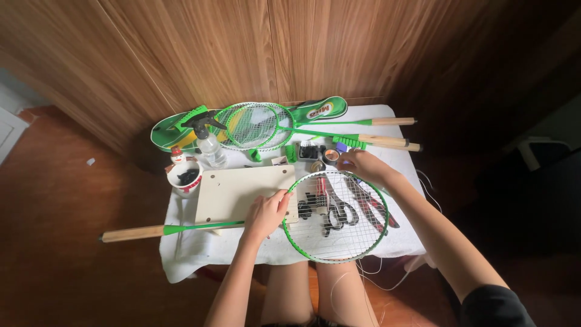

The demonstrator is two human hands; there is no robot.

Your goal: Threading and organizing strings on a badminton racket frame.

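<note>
Against the wood-panelled wall [200, 54] stands a small table under a white cloth [200, 254], crowded from edge to edge. Largest on it is the green badminton racket [336, 242] lying across the near side, its wooden handle sticking out past the table's left edge and its strung head resting over a pair of black-handled scissors [339, 217] and red-handled pliers [372, 209]. A pale wooden board [233, 191] lies just beside the head, under the shaft. Further back two more green rackets [260, 124] lie crossed over a green racket cover [318, 110], with a clear spray bottle [209, 142] and a white mug [183, 178] of dark bits at the left.

The person's left hand [266, 215] is closed around the racket's throat where shaft meets head, pinning it down. The right hand [362, 166] rests at the far rim of the head, fingers curled near a roll of tape [330, 156]; whether they pinch the frame or a string I cannot tell.

Loose string [363, 272] trails off the near edge toward the person's knees; I judge it could snag and pull the weave slack. The overhanging handle could lever the racket off if bumped, and the scissor blades sit right under the strings, close enough to nick them
</note>
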